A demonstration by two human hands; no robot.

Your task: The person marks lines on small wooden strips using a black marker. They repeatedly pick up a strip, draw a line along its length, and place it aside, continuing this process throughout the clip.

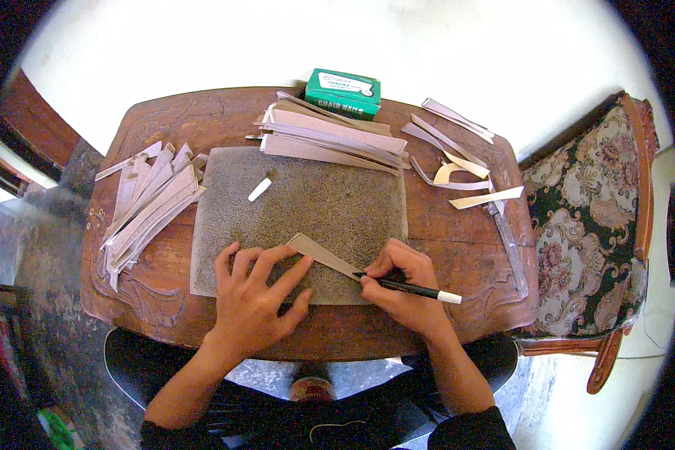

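Note:
On the dark speckled mat (330,199) lies a tapered grey-brown strip (321,255), which looks like cardboard, slanting down to the right. My left hand (259,296) rests with spread fingers at the strip's wider left end, the index fingertip touching its edge. Pinched in my right hand (405,289) is a black marker pen (409,287) with a white rear end. Its tip meets the strip near the narrow right end. My right fingers hide part of that end. A white pen cap (260,189) lies loose on the mat's upper left.
A stack of similar strips (330,139) overlaps the mat's far edge, before a green box (343,93). Another pile (154,199) lies left on the carved wooden table (435,266). Curved offcuts (457,169) are scattered at right. A floral chair (589,225) stands beside the table.

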